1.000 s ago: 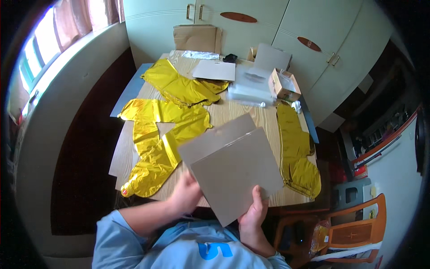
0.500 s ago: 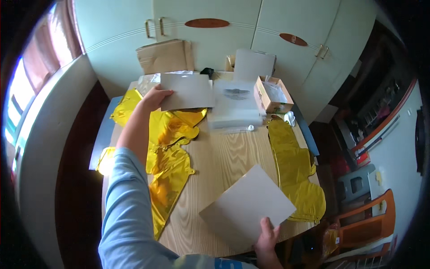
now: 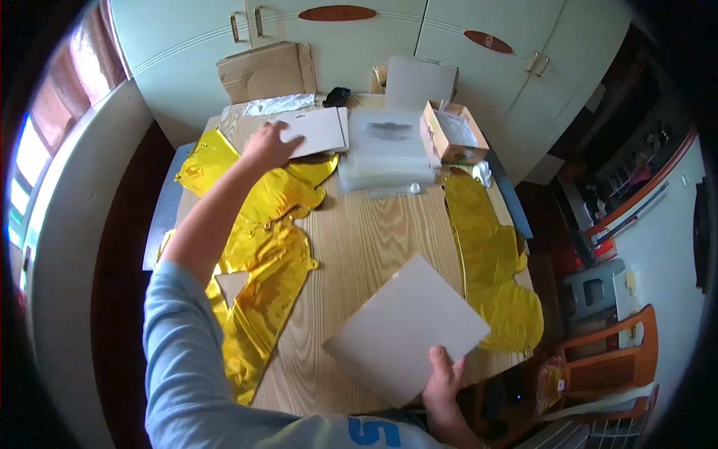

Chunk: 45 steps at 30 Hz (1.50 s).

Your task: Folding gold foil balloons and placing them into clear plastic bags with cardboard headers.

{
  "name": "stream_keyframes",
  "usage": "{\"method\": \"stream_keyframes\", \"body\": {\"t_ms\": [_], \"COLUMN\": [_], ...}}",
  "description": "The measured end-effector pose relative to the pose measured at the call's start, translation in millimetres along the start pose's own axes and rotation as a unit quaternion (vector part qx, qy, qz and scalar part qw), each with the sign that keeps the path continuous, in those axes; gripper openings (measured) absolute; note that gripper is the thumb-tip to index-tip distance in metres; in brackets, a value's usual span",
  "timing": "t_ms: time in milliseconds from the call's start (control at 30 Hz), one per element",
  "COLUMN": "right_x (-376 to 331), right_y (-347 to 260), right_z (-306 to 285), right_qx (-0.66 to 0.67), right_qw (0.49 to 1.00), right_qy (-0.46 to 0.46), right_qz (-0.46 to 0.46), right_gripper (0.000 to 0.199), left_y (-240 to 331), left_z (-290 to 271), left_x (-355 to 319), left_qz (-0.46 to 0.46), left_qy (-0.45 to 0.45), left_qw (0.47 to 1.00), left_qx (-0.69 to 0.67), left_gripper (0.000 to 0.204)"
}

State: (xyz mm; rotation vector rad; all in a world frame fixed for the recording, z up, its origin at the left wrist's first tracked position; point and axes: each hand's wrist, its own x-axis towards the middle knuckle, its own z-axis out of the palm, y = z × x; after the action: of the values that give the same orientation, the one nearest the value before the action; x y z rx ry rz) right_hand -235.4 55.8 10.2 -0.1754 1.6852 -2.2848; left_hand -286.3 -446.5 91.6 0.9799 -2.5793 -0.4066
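My left hand is over the left side of the table, thumb and fingers apart, at the left edge of a small stack of grey-white cards. Whether a fingertip still touches the top card I cannot tell. Near the front edge, my right hand grips a large grey-white card by its lower right side, thumb on top and fingers underneath. Below my left forearm lie crumpled, deflated gold foil balloons. Another flat gold foil balloon lies along the table's right side, just beyond the held card.
A pile of clear plastic bags lies right of the stacked cards. Beside it stands an open box of clear plastic pieces. A folded brown cardboard leans against the pale cabinets. An orange-brown chair stands at the right.
My left hand has let go of the card it held at the back left, which now lies on the stack. The right hand keeps its card, nearly unmoved. The view has tilted slightly.
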Motion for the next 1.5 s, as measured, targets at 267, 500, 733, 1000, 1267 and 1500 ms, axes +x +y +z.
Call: {"method": "stream_keyframes", "body": {"t_ms": [267, 500, 733, 1000, 1267, 1500], "right_x": [-11, -79, -120, -82, -59, -63], "right_y": [-9, -10, -15, -74, -25, -43], "right_z": [-10, -44, -60, -42, -31, -22], "right_qx": [0.153, 0.181, 0.147, -0.056, -0.073, -0.071], "right_qw": [0.974, 0.954, 0.965, 0.928, 0.931, 0.946], "right_qy": [-0.157, -0.212, -0.179, -0.274, -0.267, -0.246], "right_qz": [0.059, 0.108, 0.124, -0.247, -0.237, -0.2], "right_gripper": [0.055, 0.055, 0.043, 0.024, 0.022, 0.019], "left_y": [107, 98, 98, 125, 101, 109], "left_z": [-52, -54, -47, -52, 24, -13], "left_x": [-287, -407, -465, -454, -443, -444], "left_qz": [-0.017, -0.121, -0.09, 0.145, 0.151, 0.01], "left_qy": [-0.486, -0.466, -0.398, -0.101, -0.02, -0.084], "left_qw": [0.678, 0.466, 0.54, 0.852, 0.837, 0.809], "left_qx": [-0.551, -0.742, -0.736, -0.492, -0.525, -0.582], "left_gripper": [0.034, 0.022, 0.026, 0.029, 0.026, 0.022]}}
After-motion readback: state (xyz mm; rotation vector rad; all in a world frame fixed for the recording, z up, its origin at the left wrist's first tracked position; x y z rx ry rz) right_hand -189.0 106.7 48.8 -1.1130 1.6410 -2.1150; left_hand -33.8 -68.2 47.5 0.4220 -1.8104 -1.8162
